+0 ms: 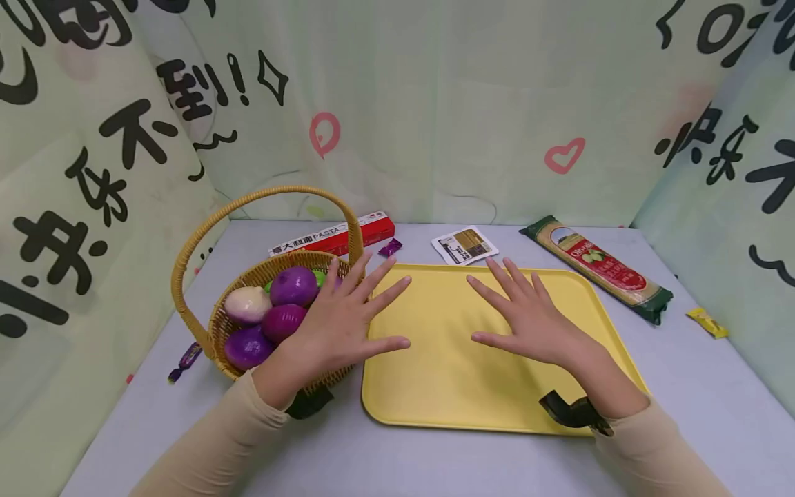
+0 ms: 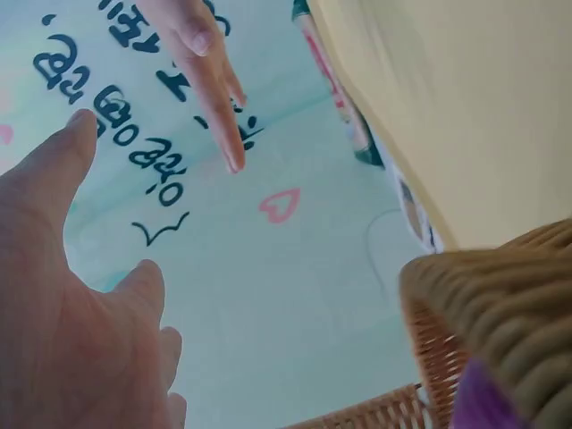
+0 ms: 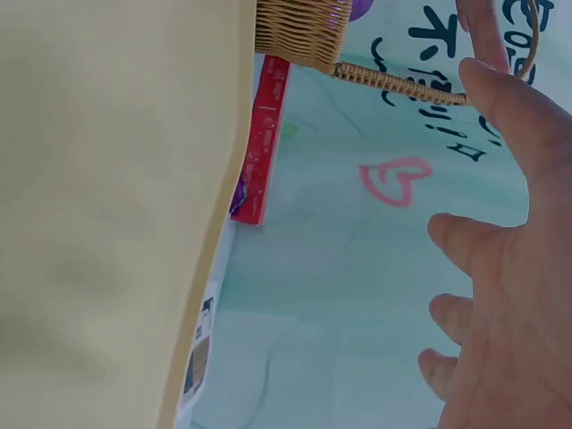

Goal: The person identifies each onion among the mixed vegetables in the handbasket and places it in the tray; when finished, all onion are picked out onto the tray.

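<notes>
My left hand [image 1: 341,321] is raised with its fingers spread, in front of the right side of a wicker basket [image 1: 217,324]. It holds nothing. Purple onions [image 1: 295,286] and a whitish, rounded vegetable [image 1: 247,304] lie in the basket, with something green partly hidden behind them. Over the yellow tray [image 1: 428,386] hovers my right hand [image 1: 528,321], fingers spread too and nothing in them. Both wrist views show the hands with fingers extended, the left hand [image 2: 80,295] near the basket's handle [image 2: 500,313] and the right hand [image 3: 509,250] apart from the tray.
Behind the basket lies a red pasta box [image 1: 373,229], with a purple wrapped candy [image 1: 390,247] beside it. A white packet [image 1: 464,245] sits behind the tray. An olive-labelled package [image 1: 596,266] and a yellow candy [image 1: 708,322] lie right; another candy [image 1: 185,360] lies left of the basket.
</notes>
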Motion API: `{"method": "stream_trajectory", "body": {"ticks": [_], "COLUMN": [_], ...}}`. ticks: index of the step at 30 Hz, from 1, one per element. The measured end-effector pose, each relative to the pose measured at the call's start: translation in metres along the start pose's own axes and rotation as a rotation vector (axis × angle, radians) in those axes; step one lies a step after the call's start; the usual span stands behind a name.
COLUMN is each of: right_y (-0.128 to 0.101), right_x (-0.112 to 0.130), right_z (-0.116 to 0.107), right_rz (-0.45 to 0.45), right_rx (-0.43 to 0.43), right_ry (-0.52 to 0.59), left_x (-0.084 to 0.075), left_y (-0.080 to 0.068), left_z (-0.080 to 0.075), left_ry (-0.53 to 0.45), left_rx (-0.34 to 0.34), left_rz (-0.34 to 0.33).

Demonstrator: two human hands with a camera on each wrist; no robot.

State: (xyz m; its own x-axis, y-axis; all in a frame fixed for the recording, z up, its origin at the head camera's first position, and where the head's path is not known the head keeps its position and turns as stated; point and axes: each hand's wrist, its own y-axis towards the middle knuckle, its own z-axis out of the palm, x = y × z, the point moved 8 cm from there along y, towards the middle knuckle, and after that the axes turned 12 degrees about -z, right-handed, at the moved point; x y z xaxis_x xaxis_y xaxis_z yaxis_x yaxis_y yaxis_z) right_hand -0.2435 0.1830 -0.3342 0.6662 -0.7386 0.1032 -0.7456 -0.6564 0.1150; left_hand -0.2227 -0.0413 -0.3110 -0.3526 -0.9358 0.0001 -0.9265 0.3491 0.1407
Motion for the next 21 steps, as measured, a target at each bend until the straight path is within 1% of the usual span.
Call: {"method": "stream_trajectory", "body": {"ticks": [4,7,11,14,17,21], "right_y": [0.009,0.017,0.032,0.043,0.054,0.069], "right_x": [0.003,0.008,0.016,0.025,0.036,0.054], "right_z": [-0.008,-0.014,-0.024,-0.031,-0.038,-0.046], "right_rz": [-0.005,-0.03,-0.087,-0.13,-0.176,-0.246], "right_rx": [0.005,0.003,-0.018,-0.031,-0.034,-0.052], "right_ry": [0.004,0.001,-0.021,-0.019,-0.006,0.0], "left_x": [0.006,0.013,0.031,0.05,0.074,0.108], "left_y": [-0.002,-0.005,-0.012,-0.021,-0.036,-0.064], "left_z": [-0.014,-0.029,-0.053,-0.075,-0.1,-0.131], "left_ry": [-0.001,0.0,-0.014,-0.068,-0.159,-0.253], "left_rx": [-0.034,-0.085,-0.157,-0.228,-0.337,-0.539], "left_rz": [-0.011,-0.017,-0.036,-0.04,-0.049,-0.082]}}
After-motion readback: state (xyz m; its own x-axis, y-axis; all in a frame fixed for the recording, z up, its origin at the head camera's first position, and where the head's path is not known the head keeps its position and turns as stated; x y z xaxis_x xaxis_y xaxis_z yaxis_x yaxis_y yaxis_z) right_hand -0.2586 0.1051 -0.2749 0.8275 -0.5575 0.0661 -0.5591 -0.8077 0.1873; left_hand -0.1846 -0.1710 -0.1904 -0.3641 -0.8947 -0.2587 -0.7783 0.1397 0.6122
